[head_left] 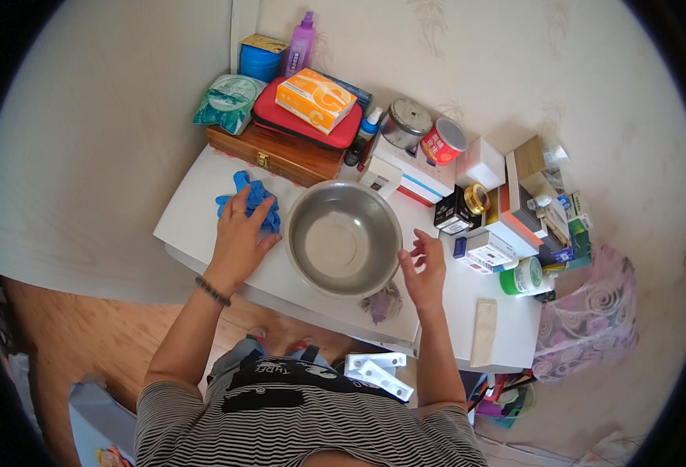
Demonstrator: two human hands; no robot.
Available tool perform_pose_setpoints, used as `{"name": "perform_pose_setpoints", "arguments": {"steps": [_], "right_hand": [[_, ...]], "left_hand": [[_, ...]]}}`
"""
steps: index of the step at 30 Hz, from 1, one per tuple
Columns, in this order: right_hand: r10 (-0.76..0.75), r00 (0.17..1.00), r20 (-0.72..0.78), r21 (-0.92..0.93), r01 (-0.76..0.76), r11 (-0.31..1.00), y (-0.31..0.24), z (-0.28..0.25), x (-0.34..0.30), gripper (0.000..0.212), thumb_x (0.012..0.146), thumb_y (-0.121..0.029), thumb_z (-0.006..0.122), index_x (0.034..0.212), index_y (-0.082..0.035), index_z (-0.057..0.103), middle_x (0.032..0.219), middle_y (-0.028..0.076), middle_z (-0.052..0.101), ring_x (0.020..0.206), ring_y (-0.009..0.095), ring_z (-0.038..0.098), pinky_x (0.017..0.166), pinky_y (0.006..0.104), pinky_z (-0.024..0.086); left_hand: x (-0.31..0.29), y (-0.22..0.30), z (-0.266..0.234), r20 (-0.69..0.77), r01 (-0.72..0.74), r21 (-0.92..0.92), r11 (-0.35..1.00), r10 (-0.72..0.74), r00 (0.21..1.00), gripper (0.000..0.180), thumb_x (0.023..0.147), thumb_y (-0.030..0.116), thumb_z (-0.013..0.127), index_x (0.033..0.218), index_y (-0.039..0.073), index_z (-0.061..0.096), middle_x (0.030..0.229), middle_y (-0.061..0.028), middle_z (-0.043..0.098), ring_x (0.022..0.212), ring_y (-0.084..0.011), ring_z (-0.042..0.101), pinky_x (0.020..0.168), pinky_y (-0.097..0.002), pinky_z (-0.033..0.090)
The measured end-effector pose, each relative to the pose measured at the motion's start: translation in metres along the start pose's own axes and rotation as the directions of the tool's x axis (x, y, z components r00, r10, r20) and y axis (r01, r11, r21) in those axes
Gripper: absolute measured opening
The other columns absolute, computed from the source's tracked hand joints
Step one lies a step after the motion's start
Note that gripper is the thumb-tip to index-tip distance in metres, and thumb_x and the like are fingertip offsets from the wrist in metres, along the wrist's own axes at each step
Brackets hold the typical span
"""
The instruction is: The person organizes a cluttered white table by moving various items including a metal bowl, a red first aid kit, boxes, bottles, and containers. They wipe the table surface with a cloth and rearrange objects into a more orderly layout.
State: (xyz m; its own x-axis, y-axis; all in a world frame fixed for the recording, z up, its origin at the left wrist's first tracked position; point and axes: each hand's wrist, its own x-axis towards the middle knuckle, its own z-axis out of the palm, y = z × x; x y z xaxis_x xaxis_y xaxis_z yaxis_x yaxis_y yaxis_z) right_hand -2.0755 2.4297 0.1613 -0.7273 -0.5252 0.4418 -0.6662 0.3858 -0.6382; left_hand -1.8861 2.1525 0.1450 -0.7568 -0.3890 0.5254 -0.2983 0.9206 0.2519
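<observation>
A metal basin sits on the white tabletop, and I see nothing in it. At its left lies a crumpled pair of what look like blue rubber gloves. My left hand is over the near edge of the gloves with its fingers spread; whether the fingertips touch them I cannot tell. A dark beaded bracelet is on that wrist. By the basin's right rim is my right hand, its fingers loosely curved and apart, with nothing in them. The thumb is close to the rim.
Behind the basin stand a wooden case, a red zip case with an orange box, and a purple spray bottle. Boxes, a red-labelled can and a green-and-white jar crowd the right. The table's front edge is near my body.
</observation>
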Motion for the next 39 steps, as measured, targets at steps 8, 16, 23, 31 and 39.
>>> {"name": "perform_pose_setpoints", "arguments": {"steps": [8, 16, 23, 31, 39], "right_hand": [[0.511, 0.758, 0.405, 0.335, -0.643, 0.688, 0.018, 0.02, -0.003, 0.033, 0.092, -0.024, 0.061, 0.108, 0.004, 0.065, 0.083, 0.004, 0.065, 0.072, 0.009, 0.059, 0.061, 0.0258, 0.047], [0.575, 0.707, 0.411, 0.46, -0.706, 0.539, 0.025, 0.024, -0.009, 0.024, 0.088, -0.012, 0.056, 0.098, 0.008, 0.066, 0.082, 0.005, 0.066, 0.071, 0.011, 0.06, 0.063, 0.0268, 0.048], [0.658, 0.734, 0.169, 0.541, -0.627, 0.561, 0.025, -0.032, -0.024, 0.021, 0.089, -0.014, 0.059, 0.094, 0.004, 0.068, 0.079, 0.004, 0.067, 0.065, 0.012, 0.06, 0.058, 0.0257, 0.046], [0.81, 0.586, -0.011, 0.517, -0.69, 0.506, 0.05, -0.059, -0.051, 0.019, 0.087, -0.012, 0.057, 0.091, 0.004, 0.067, 0.073, 0.005, 0.064, 0.059, 0.013, 0.058, 0.051, 0.0258, 0.042], [0.844, 0.512, -0.161, 0.598, -0.629, 0.496, 0.081, -0.048, -0.069, 0.022, 0.089, -0.015, 0.058, 0.097, 0.005, 0.063, 0.081, 0.009, 0.065, 0.061, 0.016, 0.062, 0.053, 0.0279, 0.052]], "left_hand": [[0.015, -0.067, 0.024, 0.16, 0.417, -0.826, 0.38, -0.551, 0.819, 0.029, 0.084, -0.009, 0.05, 0.107, 0.007, 0.06, 0.09, -0.0034, 0.061, 0.083, -0.0099, 0.059, 0.069, -0.0224, 0.051], [-0.003, -0.084, 0.011, 0.414, 0.396, -0.907, -0.142, -0.464, 0.783, 0.021, 0.094, 0.0, 0.05, 0.11, 0.0, 0.062, 0.097, -0.005, 0.066, 0.088, -0.0112, 0.063, 0.074, -0.0244, 0.054], [-0.001, -0.054, -0.015, 0.548, 0.414, -0.825, -0.386, -0.366, 0.752, 0.022, 0.098, 0.017, 0.05, 0.11, 0.002, 0.063, 0.098, -0.0052, 0.068, 0.086, -0.0126, 0.064, 0.076, -0.0264, 0.052], [-0.014, -0.091, -0.005, 0.501, 0.413, -0.863, -0.292, -0.38, 0.778, 0.018, 0.097, 0.02, 0.058, 0.107, 0.006, 0.06, 0.106, -0.0073, 0.066, 0.09, -0.0109, 0.061, 0.071, -0.0243, 0.049], [-0.023, -0.102, -0.012, 0.437, 0.341, -0.896, -0.284, -0.433, 0.788, 0.016, 0.095, 0.007, 0.053, 0.11, 0.005, 0.058, 0.107, -0.0074, 0.064, 0.088, -0.0118, 0.059, 0.07, -0.0237, 0.049]]}}
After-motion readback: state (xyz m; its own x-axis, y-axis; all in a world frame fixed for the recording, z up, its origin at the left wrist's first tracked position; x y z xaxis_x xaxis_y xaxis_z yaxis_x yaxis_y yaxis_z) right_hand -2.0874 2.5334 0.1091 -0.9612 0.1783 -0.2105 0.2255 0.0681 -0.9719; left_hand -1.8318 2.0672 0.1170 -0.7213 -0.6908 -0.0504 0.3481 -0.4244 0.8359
